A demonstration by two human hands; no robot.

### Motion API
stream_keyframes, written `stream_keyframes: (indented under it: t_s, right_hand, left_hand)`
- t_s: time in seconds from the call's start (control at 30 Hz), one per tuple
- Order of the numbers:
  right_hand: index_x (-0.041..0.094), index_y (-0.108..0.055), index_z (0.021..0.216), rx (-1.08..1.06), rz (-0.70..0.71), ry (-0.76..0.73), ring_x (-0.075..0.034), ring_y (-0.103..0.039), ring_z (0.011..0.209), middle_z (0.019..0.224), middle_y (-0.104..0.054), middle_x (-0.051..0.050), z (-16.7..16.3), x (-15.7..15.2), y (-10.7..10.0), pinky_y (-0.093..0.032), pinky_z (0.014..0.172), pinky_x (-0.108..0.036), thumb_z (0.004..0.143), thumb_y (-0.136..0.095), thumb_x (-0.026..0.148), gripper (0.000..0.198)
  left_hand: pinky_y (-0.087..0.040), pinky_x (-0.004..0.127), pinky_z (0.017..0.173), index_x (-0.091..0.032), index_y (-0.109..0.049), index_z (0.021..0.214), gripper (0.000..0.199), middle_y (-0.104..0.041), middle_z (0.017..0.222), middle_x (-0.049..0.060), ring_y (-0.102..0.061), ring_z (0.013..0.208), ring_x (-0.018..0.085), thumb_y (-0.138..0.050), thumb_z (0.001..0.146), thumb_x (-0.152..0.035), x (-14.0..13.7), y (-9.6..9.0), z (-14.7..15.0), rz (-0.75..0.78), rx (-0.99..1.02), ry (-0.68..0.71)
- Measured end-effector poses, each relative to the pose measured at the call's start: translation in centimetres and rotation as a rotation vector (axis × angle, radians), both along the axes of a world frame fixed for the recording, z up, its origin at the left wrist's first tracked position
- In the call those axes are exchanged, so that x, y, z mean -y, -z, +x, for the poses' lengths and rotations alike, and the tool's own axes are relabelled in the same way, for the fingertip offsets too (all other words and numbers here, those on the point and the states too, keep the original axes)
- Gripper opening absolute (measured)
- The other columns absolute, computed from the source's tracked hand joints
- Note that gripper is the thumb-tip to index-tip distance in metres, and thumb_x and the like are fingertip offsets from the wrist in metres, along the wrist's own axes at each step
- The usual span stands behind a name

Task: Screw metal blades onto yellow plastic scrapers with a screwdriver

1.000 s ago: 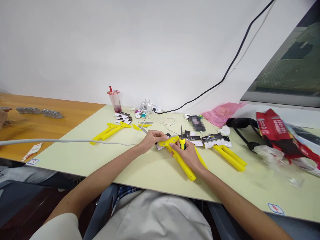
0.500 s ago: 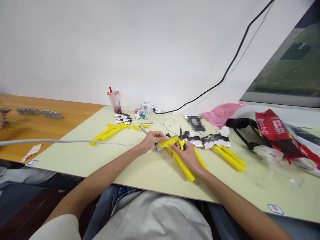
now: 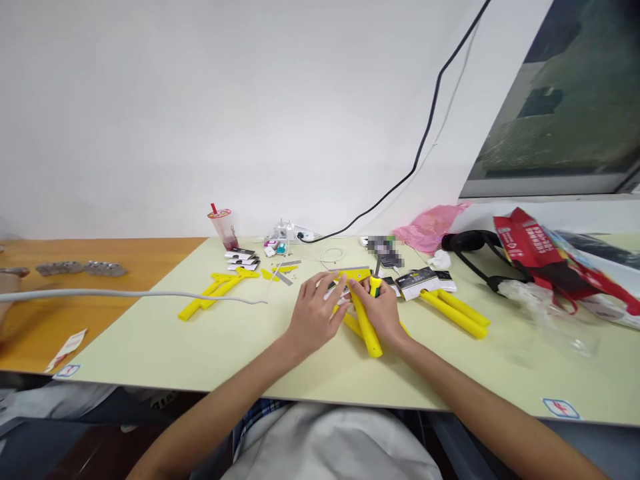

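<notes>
My right hand (image 3: 385, 312) is closed around a yellow scraper (image 3: 369, 328) and also holds a screwdriver (image 3: 375, 287) with a yellow-green handle, its shaft pointing up. The scraper's flat head faces away from me, with a grey blade edge along its far side. Beside the head is my left hand (image 3: 315, 310), fingers apart and stretched out; whether the fingertips touch the scraper is hard to see. Another yellow handle lies beneath both hands, mostly covered. Yellow scrapers (image 3: 220, 290) rest to the left, near loose blades and yellow pieces (image 3: 285, 268).
Yellow handles with black-and-white cards (image 3: 455, 313) lie to the right. A drink cup (image 3: 223, 228), card packs (image 3: 241, 260) and a power strip (image 3: 290, 231) stand along the wall. A grey cable (image 3: 150, 293) crosses at left. A red bag (image 3: 545, 260) sits far right.
My left hand has come off the scraper head and moved nearer to me, its fingers spreading. The right hand keeps the scraper and screwdriver. The view has shifted slightly.
</notes>
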State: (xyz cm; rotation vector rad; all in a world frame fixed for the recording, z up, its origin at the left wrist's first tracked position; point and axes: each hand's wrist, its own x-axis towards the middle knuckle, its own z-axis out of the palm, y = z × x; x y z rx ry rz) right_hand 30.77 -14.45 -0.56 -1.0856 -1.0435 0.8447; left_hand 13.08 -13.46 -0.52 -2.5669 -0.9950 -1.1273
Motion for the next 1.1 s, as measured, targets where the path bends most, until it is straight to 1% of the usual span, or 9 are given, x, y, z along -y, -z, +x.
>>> stream_keyframes:
  t_s: [0.13, 0.2, 0.33, 0.47, 0.6, 0.73, 0.87, 0.97, 1.1]
  right_hand:
    - [0.025, -0.044, 0.071, 0.023, 0.096, 0.091, -0.018, -0.057, 0.069, 0.073, -0.058, 0.001, 0.3, 0.0, -0.7, -0.05, 0.068, -0.032, 0.08, -0.085, 0.058, 0.053]
    - [0.025, -0.044, 0.068, 0.048, 0.118, 0.141, -0.017, -0.053, 0.069, 0.071, -0.056, 0.002, 0.5, -0.1, -0.9, -0.048, 0.069, -0.031, 0.08, -0.085, 0.057, 0.053]
    - [0.025, -0.044, 0.068, 0.028, 0.115, 0.174, -0.016, -0.048, 0.068, 0.07, -0.054, 0.003, 1.1, -0.7, -0.8, -0.045, 0.067, -0.031, 0.079, -0.083, 0.059, 0.053]
    - [0.025, -0.044, 0.068, 0.008, 0.089, 0.165, -0.016, -0.045, 0.066, 0.067, -0.052, 0.004, 1.5, -1.1, -0.7, -0.042, 0.062, -0.03, 0.072, -0.086, 0.062, 0.057]
    - [0.024, -0.042, 0.067, -0.006, 0.099, 0.17, -0.015, -0.044, 0.065, 0.066, -0.052, 0.004, 1.7, -1.3, -0.6, -0.04, 0.061, -0.029, 0.072, -0.088, 0.057, 0.057]
    - [0.024, -0.041, 0.067, 0.051, 0.113, 0.183, -0.015, -0.044, 0.067, 0.067, -0.053, 0.003, 1.7, -1.2, -0.3, -0.04, 0.062, -0.029, 0.077, -0.085, 0.056, 0.055]
    - [0.024, -0.042, 0.068, 0.123, 0.142, 0.133, -0.016, -0.044, 0.068, 0.07, -0.054, 0.003, 1.3, -0.6, -0.6, -0.042, 0.065, -0.031, 0.083, -0.08, 0.058, 0.052]
    - [0.025, -0.043, 0.071, 0.147, 0.179, 0.039, -0.016, -0.046, 0.068, 0.073, -0.056, 0.002, 0.9, 0.0, -0.9, -0.043, 0.068, -0.031, 0.086, -0.078, 0.057, 0.051]
    - [0.025, -0.04, 0.074, 0.163, 0.214, -0.089, -0.017, -0.056, 0.075, 0.089, -0.067, -0.002, 0.8, 0.1, -0.8, -0.051, 0.076, -0.033, 0.088, -0.076, 0.06, 0.052]
  left_hand:
    - [-0.04, 0.055, 0.122, -0.024, -0.026, 0.173, 0.072, -0.047, 0.168, 0.016, -0.039, 0.157, 0.036, -0.053, 0.105, -0.028, 1.7, 0.3, 2.6, 0.007, -0.012, -0.102]
    - [-0.04, 0.056, 0.122, -0.023, -0.02, 0.174, 0.076, -0.044, 0.17, 0.016, -0.035, 0.16, 0.036, -0.049, 0.104, -0.021, 2.0, 0.4, 3.8, 0.007, -0.017, -0.135]
    - [-0.042, 0.057, 0.119, -0.021, -0.024, 0.173, 0.077, -0.044, 0.169, 0.018, -0.036, 0.159, 0.037, -0.048, 0.1, -0.014, 1.9, 0.0, 5.4, 0.014, -0.06, -0.155]
    - [-0.044, 0.057, 0.116, -0.025, -0.029, 0.171, 0.079, -0.049, 0.166, 0.017, -0.044, 0.154, 0.038, -0.054, 0.097, -0.016, 1.8, -0.8, 6.1, 0.001, -0.076, -0.153]
    - [-0.043, 0.061, 0.118, -0.027, -0.036, 0.169, 0.079, -0.046, 0.168, 0.017, -0.044, 0.153, 0.042, -0.061, 0.094, -0.024, 1.5, -1.1, 6.4, -0.123, -0.044, -0.137]
    - [-0.043, 0.06, 0.121, -0.029, -0.035, 0.17, 0.082, -0.034, 0.175, 0.016, -0.045, 0.153, 0.041, -0.065, 0.093, -0.028, 1.3, -0.8, 6.4, -0.319, 0.068, -0.061]
    - [-0.052, 0.049, 0.115, -0.031, -0.024, 0.173, 0.093, -0.011, 0.182, 0.015, -0.046, 0.154, 0.037, -0.067, 0.091, -0.023, 1.3, -0.4, 6.1, -0.501, 0.255, 0.093]
    - [-0.051, 0.046, 0.118, -0.033, -0.02, 0.173, 0.096, -0.001, 0.182, 0.013, -0.041, 0.158, 0.035, -0.064, 0.09, -0.013, 1.1, -0.1, 5.7, -0.496, 0.335, 0.154]
    - [-0.04, 0.055, 0.128, -0.037, -0.017, 0.173, 0.099, 0.003, 0.183, 0.01, -0.019, 0.167, 0.037, -0.063, 0.091, -0.008, 0.5, 0.0, 4.4, -0.453, 0.342, 0.261]
